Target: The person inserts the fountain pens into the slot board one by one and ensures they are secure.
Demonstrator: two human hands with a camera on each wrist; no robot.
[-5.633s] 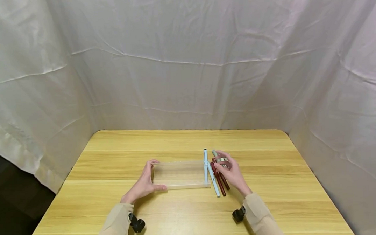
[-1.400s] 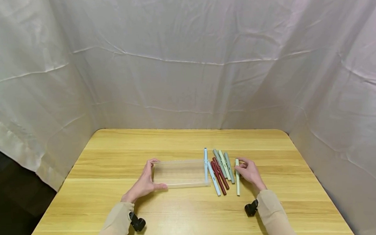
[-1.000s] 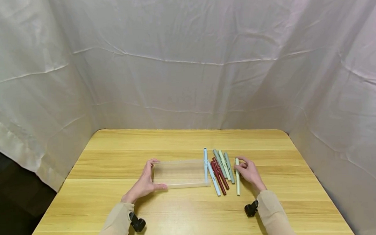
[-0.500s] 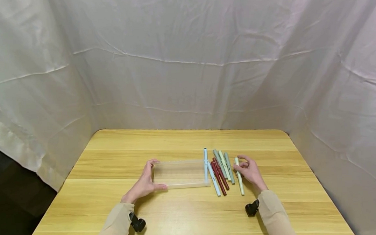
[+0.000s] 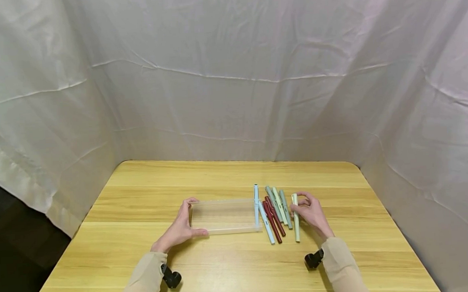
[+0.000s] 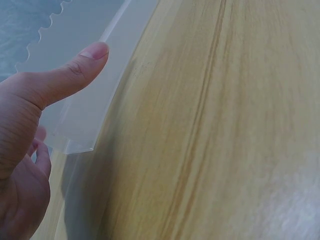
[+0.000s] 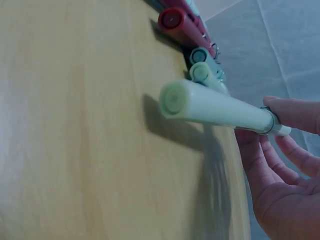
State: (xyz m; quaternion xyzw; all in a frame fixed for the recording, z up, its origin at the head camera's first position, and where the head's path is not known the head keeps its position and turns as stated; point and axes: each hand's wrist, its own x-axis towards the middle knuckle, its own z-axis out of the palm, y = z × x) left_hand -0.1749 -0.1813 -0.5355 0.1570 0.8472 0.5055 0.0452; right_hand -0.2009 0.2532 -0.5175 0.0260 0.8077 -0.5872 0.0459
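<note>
Over the feed I have the right grip [image 5: 310, 210] closed on one pale green pen [image 5: 297, 228], right of the middle of the wooden surface [image 5: 231, 268], its free end pointing to the near edge. Thumb and fingers pinch its far end, beside a thin ring; the wrist view shows its shadow set apart from the barrel, so I judge it raised.

I'd expect the pen to be light, stiff and smooth — liable to roll or swivel under a pinch at one end. Mid-barrel would balance better, to my mind.

The left grip [image 5: 181, 224] clasps the left end of the clear plastic box [image 5: 223, 231], thumb on the near wall, fingers round the far side. The box looks light, thin-walled and slick; I'd hold it by the end without squeezing hard.

A light blue pen [image 5: 256, 206] lies along the box's right end, poking towards the far edge — inside or on it, I can't tell. Just right lie another light blue pen [image 5: 266, 222], two dark red pens [image 5: 271, 221], two grey-green pens [image 5: 286, 209] and a second pale green pen [image 5: 279, 206].

I can read no brand, label or writing anywhere.
</note>
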